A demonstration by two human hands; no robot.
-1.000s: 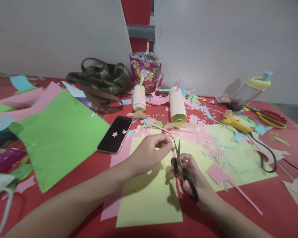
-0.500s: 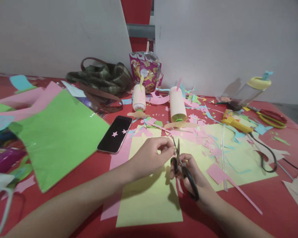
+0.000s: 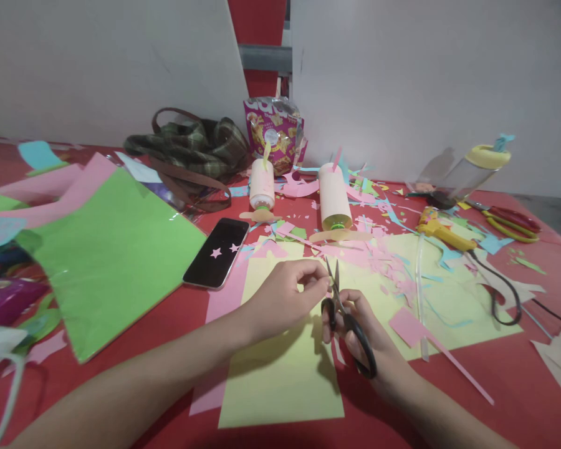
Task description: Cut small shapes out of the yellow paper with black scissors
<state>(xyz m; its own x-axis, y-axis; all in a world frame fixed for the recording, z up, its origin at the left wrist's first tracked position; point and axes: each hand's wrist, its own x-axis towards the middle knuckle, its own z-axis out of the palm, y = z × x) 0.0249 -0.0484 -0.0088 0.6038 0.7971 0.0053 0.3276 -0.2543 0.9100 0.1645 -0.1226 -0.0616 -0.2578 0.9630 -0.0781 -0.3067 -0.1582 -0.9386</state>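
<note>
My right hand (image 3: pixel 362 333) grips black scissors (image 3: pixel 343 315), blades pointing up and away, slightly parted. My left hand (image 3: pixel 285 296) is pinched right beside the blades, fingertips closed on something too small to make out. Both hands hover over a pale yellow paper sheet (image 3: pixel 280 374) lying on the red table (image 3: pixel 495 374).
A phone (image 3: pixel 216 252) with pink stars lies left of the hands, beside a green sheet (image 3: pixel 107 255). Two paper-wrapped bottles (image 3: pixel 334 196) lie behind, amid pink scraps. A yellow glue gun (image 3: pixel 442 231), red-yellow scissors (image 3: pixel 509 221), a bag (image 3: pixel 191 153) and a snack packet (image 3: pixel 273 131) sit further back.
My left hand has crept slightly right and closer to the scissor blades; the right hand with the scissors has dipped a little. Otherwise nothing moved.
</note>
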